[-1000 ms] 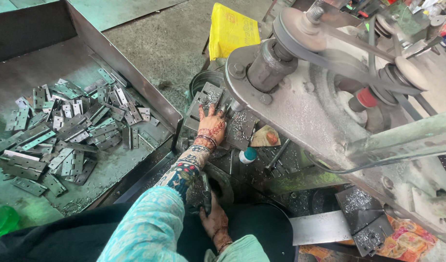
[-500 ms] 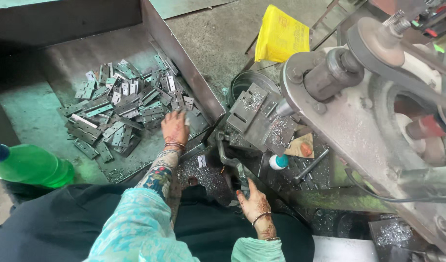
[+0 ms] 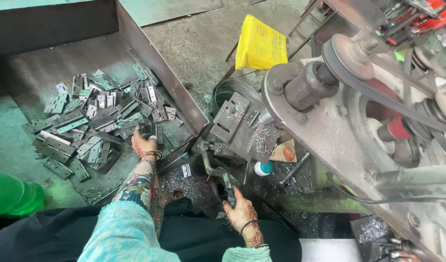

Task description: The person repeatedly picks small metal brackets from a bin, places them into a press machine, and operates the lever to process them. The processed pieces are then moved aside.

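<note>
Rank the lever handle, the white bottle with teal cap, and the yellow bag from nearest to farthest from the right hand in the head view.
1. Lever handle: touching the right hand.
2. White bottle with teal cap: just up and right.
3. Yellow bag: far up, on the floor.

1. Left hand [image 3: 144, 144]: extended forward on a straightened forearm, palm down, fingers curled.
2. Right hand [image 3: 241, 212]: drawn close to the body, wrist bent, fingers closed in a grip.
</note>
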